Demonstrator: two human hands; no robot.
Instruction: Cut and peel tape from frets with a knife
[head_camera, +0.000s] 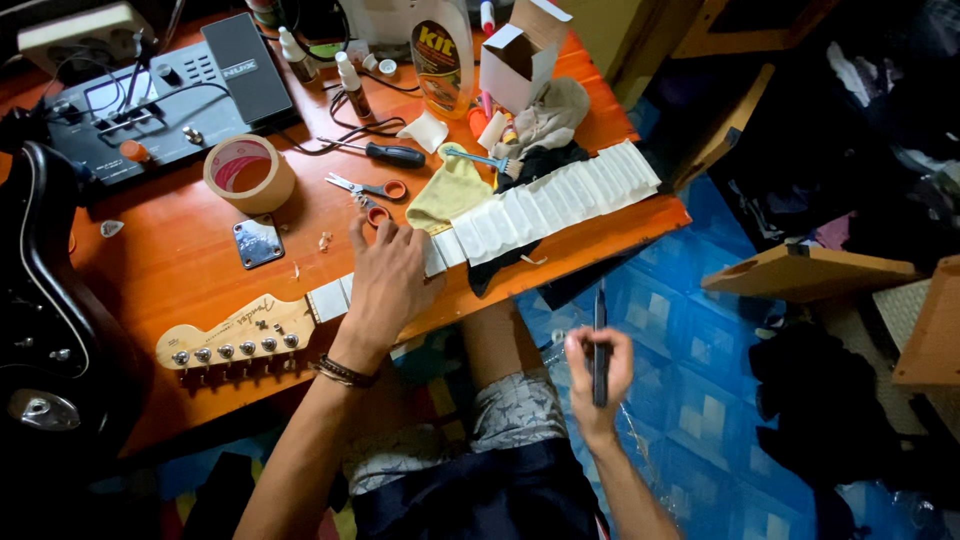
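Guitar neck (400, 262) lies across the orange desk (180, 260) mid-frame, fretboard fully taped; left hand (385, 285) presses flat on it, right hand (598, 365) grips a dark slim tool (600, 345) at lower centre.

Glossy wooden guitar neck (240, 330), paper-taped frets, matt orange wooden table (180, 260)

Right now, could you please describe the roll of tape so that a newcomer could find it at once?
On the orange wooden table, look just above the guitar neck that the left hand presses down. The roll of tape lies flat beside a small metal plate: the only tan ring, with a pinkish core.
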